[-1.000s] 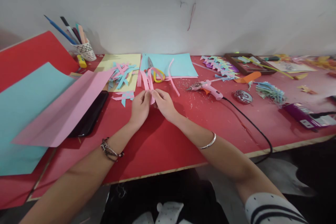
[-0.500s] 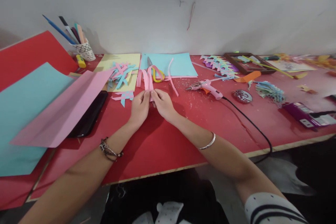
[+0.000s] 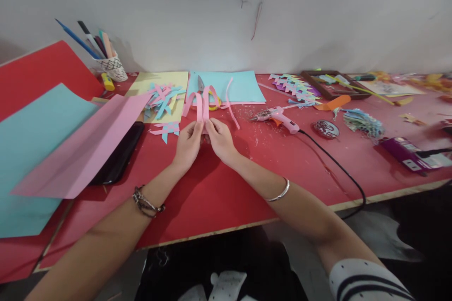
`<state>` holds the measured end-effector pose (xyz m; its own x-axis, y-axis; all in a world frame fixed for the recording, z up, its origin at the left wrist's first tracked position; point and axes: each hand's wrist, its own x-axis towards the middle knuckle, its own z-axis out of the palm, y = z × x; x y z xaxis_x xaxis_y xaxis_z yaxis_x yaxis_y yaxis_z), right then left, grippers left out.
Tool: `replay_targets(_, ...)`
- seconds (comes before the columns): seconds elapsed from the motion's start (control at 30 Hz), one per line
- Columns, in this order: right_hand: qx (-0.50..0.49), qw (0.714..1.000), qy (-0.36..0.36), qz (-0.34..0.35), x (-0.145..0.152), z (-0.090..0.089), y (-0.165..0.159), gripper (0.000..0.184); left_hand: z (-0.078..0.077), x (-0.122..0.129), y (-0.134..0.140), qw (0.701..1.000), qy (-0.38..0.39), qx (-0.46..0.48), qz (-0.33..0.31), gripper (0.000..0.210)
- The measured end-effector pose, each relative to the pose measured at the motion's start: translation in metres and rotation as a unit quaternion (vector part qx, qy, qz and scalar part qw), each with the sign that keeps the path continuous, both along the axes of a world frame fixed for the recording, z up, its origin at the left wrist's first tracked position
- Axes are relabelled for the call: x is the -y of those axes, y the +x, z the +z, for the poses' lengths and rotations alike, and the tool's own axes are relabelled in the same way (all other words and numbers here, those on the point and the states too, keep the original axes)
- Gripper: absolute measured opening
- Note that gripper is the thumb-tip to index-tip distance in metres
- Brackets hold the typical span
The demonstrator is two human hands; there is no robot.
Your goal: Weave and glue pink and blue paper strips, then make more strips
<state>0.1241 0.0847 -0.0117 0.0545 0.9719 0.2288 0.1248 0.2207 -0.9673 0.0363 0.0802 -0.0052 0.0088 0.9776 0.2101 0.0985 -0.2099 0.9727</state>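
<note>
Both hands meet over the red table, thumbs side by side. My left hand (image 3: 189,142) pinches a pink paper strip (image 3: 199,107) near its lower end, and my right hand (image 3: 221,140) pinches the neighbouring pink strip length (image 3: 206,103). The strips rise from the fingertips and curl outward at the top, one to each side; whether they are one folded piece I cannot tell. Just behind them lie scissors (image 3: 201,83) with yellow handles, partly hidden by the paper. Another narrow pink strip (image 3: 230,106) lies to the right, partly on blue paper sheets (image 3: 243,85).
Left: pink sheet (image 3: 88,146), black phone-like object (image 3: 118,160), pen cup (image 3: 115,68), glue stick (image 3: 108,83), pile of cut strips (image 3: 164,99), woven piece (image 3: 166,130). Right: pink glue gun (image 3: 282,117) with black cord, round tin (image 3: 326,128), purple power strip (image 3: 406,153), brown tray (image 3: 314,77).
The two pink strip lengths now stand further apart, with their tops curling away from each other. Both hands have stayed almost in place.
</note>
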Motion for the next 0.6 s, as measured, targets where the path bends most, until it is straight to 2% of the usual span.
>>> replay_targets(0.13, -0.014, 1.0, -0.001, 0.015, -0.0015, -0.0028, 0.0009, 0.03, 0.0036, 0.0007, -0.0019, 1.0, 0.005, -0.019, 0.006, 0.03)
replay_targets(0.23, 0.025, 0.999, 0.017, 0.032, -0.0001, -0.0016, 0.0007, 0.032, 0.0035, 0.0008, -0.0031, 0.999, 0.009, -0.022, 0.023, 0.028)
replay_targets(0.37, 0.076, 0.997, 0.022, 0.019, 0.0018, 0.0025, 0.0005, 0.033, -0.0002, -0.0001, -0.0028, 0.999, 0.009, -0.011, 0.037, 0.029)
replay_targets(0.6, 0.053, 0.999, 0.002, 0.004, 0.0031, 0.0036, -0.0026, 0.035, -0.0011, 0.0024, 0.0039, 0.999, -0.008, 0.043, 0.026, 0.034)
